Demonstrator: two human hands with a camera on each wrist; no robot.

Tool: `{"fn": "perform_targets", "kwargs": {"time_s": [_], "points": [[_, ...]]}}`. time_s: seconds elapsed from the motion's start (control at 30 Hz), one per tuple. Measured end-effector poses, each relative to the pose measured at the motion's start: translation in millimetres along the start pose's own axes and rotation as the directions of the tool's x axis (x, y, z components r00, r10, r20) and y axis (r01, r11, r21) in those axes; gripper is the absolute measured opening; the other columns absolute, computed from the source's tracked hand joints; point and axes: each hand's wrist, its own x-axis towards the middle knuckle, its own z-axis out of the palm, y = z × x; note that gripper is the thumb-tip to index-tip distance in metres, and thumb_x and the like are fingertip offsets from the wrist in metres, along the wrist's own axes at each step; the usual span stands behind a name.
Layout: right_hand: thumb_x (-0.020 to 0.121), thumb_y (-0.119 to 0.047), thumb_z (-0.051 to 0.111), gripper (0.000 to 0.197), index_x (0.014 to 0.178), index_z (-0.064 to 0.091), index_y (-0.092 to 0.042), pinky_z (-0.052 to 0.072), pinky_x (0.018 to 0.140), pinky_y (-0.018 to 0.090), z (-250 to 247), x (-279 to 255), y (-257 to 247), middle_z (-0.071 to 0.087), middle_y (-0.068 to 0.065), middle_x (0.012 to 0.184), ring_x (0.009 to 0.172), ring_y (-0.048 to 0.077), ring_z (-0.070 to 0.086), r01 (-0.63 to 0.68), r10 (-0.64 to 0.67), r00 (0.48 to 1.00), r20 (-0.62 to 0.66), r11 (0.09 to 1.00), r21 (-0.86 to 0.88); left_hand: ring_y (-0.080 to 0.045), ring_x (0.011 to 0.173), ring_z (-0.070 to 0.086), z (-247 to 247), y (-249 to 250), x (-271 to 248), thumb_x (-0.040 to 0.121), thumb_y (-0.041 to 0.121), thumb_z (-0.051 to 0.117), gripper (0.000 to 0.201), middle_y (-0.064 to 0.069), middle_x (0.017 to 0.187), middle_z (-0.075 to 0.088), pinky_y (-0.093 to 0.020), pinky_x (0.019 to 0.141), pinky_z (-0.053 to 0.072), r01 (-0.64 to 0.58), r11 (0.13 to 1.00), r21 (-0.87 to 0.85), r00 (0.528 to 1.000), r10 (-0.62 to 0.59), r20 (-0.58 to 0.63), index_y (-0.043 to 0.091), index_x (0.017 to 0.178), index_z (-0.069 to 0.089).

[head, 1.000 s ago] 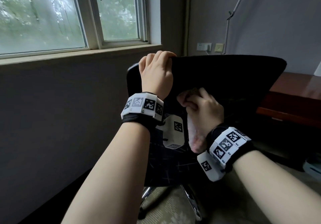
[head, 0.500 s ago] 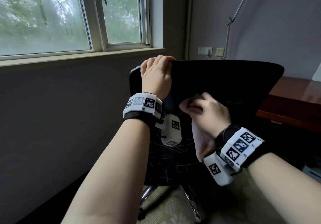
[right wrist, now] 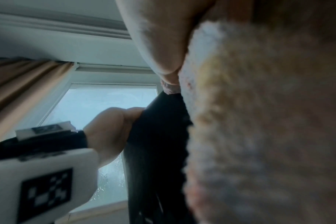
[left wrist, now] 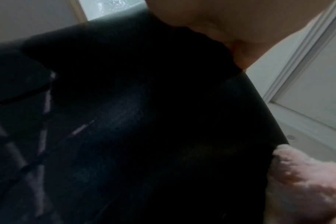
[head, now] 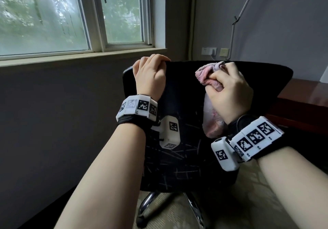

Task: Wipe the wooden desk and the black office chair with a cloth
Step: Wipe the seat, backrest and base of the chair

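Window (head: pixel 71 15) far left, closed. Left hand (head: pixel 150 76) grips top edge of the chair (head: pixel 186 122) backrest, fingers curled over it. Chair stands betw. window wall and desk (head: pixel 305 102), chrome base (head: pixel 147 205) on the floor. Right hand (head: pixel 230 93) at the backrest's top, fingers bunched tight round the cloth (head: pixel 207 76), pink, pressed to the black back; a tail hangs below the palm. Desk far right, reddish wood, partly behind chair.

Bare forearms wear black wristbands (head: pixel 132 122) carrying white marker-printed blocks (head: pixel 257 138).
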Motion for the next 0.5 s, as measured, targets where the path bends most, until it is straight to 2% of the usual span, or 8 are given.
{"fn": "perform_targets", "kwargs": {"time_s": [0.13,0.23,0.37,0.5], "points": [[0.07,-0.016,0.064,0.006,0.076,0.066,-0.015,0.046,0.058,0.033,13.6,-12.4,4.0,0.059,0.005,0.098,0.085,0.031,0.059,-0.011,0.013,0.998,0.059,0.999,-0.031,0.0,0.09,0.041,0.9,-0.4,3.3,0.082,0.026,0.036,0.033,0.017,0.095,0.064,-0.009,0.088,0.013,0.041,0.998,-0.042,0.999,-0.041,-0.012,0.023,0.09,0.068],[0.069,-0.014,0.062,0.002,0.07,0.061,-0.015,0.035,0.054,0.028,24.0,-29.5,8.4,0.056,0.006,0.091,0.078,0.032,0.057,0.002,0.005,0.987,0.158,0.999,-0.048,0.001,0.089,0.04,0.9,0.5,3.0,0.081,0.027,0.036,0.034,0.02,0.092,0.061,-0.012,0.088,0.015,0.041,0.998,-0.039,0.999,-0.042,-0.02,0.022,0.09,0.068],[0.073,-0.013,0.065,0.008,0.079,0.068,-0.017,0.034,0.06,0.028,32.8,-52.2,11.5,0.057,0.004,0.093,0.085,0.031,0.058,-0.071,0.078,0.947,0.313,0.997,-0.034,-0.001,0.089,0.04,-0.1,0.7,3.0,0.082,0.026,0.037,0.032,0.022,0.088,0.055,-0.015,0.088,0.016,0.04,0.998,-0.04,0.999,-0.04,-0.01,0.021,0.092,0.067],[0.078,-0.017,0.062,0.012,0.087,0.07,-0.02,0.037,0.065,0.029,31.0,-57.2,9.9,0.057,0.001,0.101,0.093,0.027,0.057,-0.119,0.135,0.896,0.422,0.991,-0.064,-0.008,0.094,0.046,-0.3,-1.2,1.5,0.086,0.022,0.039,0.029,0.017,0.094,0.061,-0.015,0.09,0.016,0.02,1.0,-0.023,1.0,-0.02,0.011,0.021,0.095,0.067]]}}
